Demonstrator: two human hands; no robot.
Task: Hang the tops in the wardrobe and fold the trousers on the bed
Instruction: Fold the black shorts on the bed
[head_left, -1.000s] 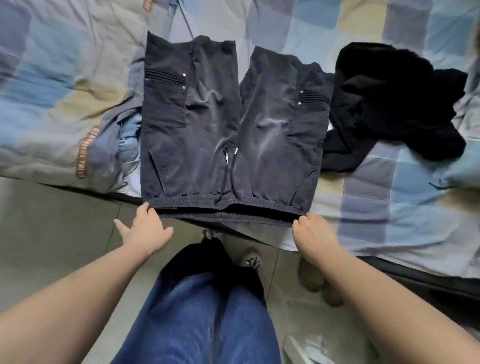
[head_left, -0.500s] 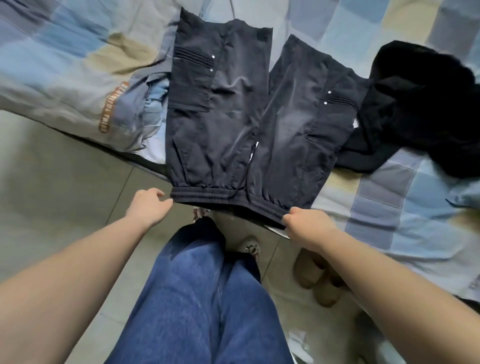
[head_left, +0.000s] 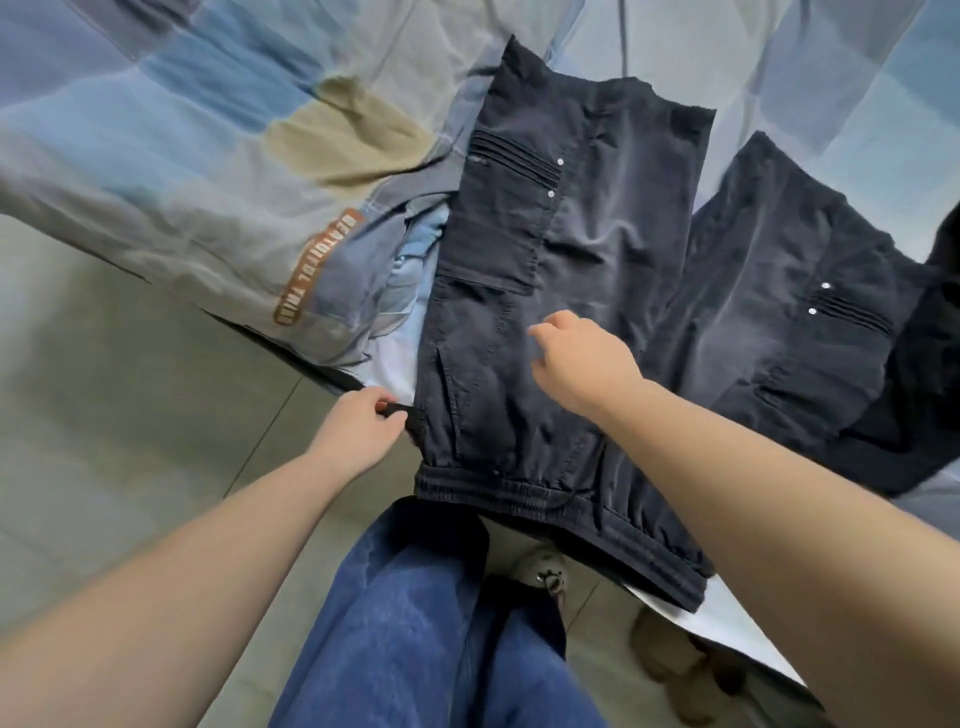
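Dark grey cargo trousers (head_left: 587, 218) lie spread flat on the bed (head_left: 208, 130), legs pointing away and the elastic waistband hanging over the near edge. My left hand (head_left: 358, 436) pinches the trousers' left side seam just above the waistband. Over the upper part of the left leg is my right hand (head_left: 582, 358), fingers curled down at the cloth; the back of the hand hides whether it holds any fabric. A black top (head_left: 930, 384) lies bunched against the right leg of the trousers, mostly cut off by the frame's right edge.
A chequered blue and beige cover with a brown printed label (head_left: 311, 270) drapes off the bed's left side. Grey floor tiles (head_left: 104, 441) lie below. My jeans-clad legs (head_left: 415, 623) stand at the bed edge, with slippers (head_left: 675, 660) on the floor to the right.
Both hands left the waistband corners. My left hand moved up to pinch the left side seam, and my right hand crossed left and forward onto the left leg. The view shifted right.
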